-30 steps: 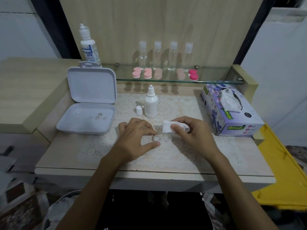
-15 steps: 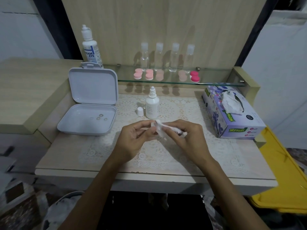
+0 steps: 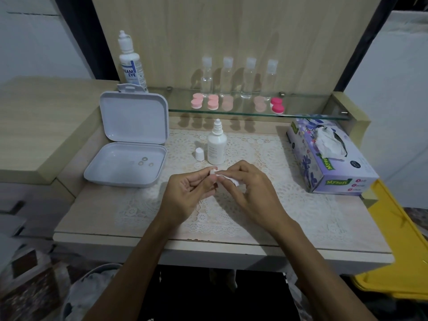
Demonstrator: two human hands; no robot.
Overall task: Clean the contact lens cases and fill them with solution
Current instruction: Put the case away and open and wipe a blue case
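The left hand (image 3: 185, 193) pinches a small clear lens case (image 3: 212, 173) above the middle of the tabletop (image 3: 97, 218); its long axis cannot be made out. The right hand (image 3: 250, 191) grips a folded tissue (image 3: 229, 180) against it. Just behind stand an uncapped dropper bottle (image 3: 216, 144), upright, and its cap (image 3: 199, 154). An open white box (image 3: 129, 158) sits by the left edge, a tissue box (image 3: 328, 156) by the right; the front edge lies bare.

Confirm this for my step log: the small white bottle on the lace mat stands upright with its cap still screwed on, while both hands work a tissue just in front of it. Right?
Not quite. In the head view the small white bottle stands upright on the lace mat with its cap off, standing beside it. The left hand and right hand do work a tissue just in front.
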